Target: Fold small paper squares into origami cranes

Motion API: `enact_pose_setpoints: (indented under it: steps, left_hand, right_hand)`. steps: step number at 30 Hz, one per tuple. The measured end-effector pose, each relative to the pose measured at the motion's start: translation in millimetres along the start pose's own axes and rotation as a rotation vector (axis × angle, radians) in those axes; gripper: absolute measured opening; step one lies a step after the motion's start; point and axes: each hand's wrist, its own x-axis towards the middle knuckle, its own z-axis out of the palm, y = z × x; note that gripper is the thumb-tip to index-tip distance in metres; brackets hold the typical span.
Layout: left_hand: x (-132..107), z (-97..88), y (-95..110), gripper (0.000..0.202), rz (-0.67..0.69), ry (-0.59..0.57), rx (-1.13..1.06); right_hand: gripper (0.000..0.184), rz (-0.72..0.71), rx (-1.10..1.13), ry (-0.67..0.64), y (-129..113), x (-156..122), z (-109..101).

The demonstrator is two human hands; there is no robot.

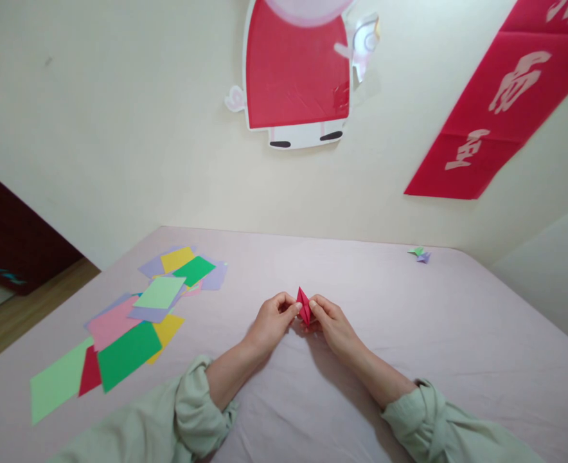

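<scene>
A small piece of red folded paper (304,305), pointed at top and bottom with a crease down its middle, is held up between my two hands. My left hand (275,319) pinches its left side between thumb and fingers. On the opposite side, the thumb and fingers of my right hand (333,321) are closed on the same paper. Some fingertips lie behind the paper and are partly hidden.
Loose coloured paper sheets (128,354) lie overlapping on the left of the pink cloth-covered surface (409,334). Near the back right edge sit small green and purple folded papers (419,254). Behind stands a pale wall (178,161) with a red banner (481,109) and a cartoon cutout (298,71).
</scene>
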Motion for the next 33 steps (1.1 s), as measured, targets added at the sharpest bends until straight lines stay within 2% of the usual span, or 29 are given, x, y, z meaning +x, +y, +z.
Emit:
enact_pose_setpoints:
  steps: [8, 14, 24, 28, 31, 33]
  left_hand:
    - [0.2, 1.0, -2.5, 0.027, -0.012, 0.031, -0.025]
    - [1.4, 1.7, 0.8, 0.023, 0.03, -0.017, -0.02]
    - [2.8, -1.4, -3.2, 0.035, -0.034, 0.003, -0.134]
    - [2.7, -2.2, -2.5, 0.037, -0.052, 0.055, -0.107]
    - [0.3, -0.6, -1.7, 0.037, -0.054, 0.144, -0.127]
    - [-2.7, 2.2, -0.4, 0.037, -0.031, 0.158, -0.136]
  right_hand:
    - [0.038, -0.059, -0.096, 0.001, 0.9, 0.0, 1.6]
    - [0.037, -0.08, -0.141, -0.043, -1.5, -2.1, 1.0]
    - [0.029, -0.101, -0.207, -0.084, -5.6, -2.9, 1.3]
    - [0.026, -0.113, -0.224, -0.03, -2.1, -0.8, -2.4]
    - [0.02, -0.159, -0.281, 0.078, -1.0, -0.7, -7.1]
    - [0.014, -0.211, -0.375, 0.154, -2.0, -2.4, -9.2]
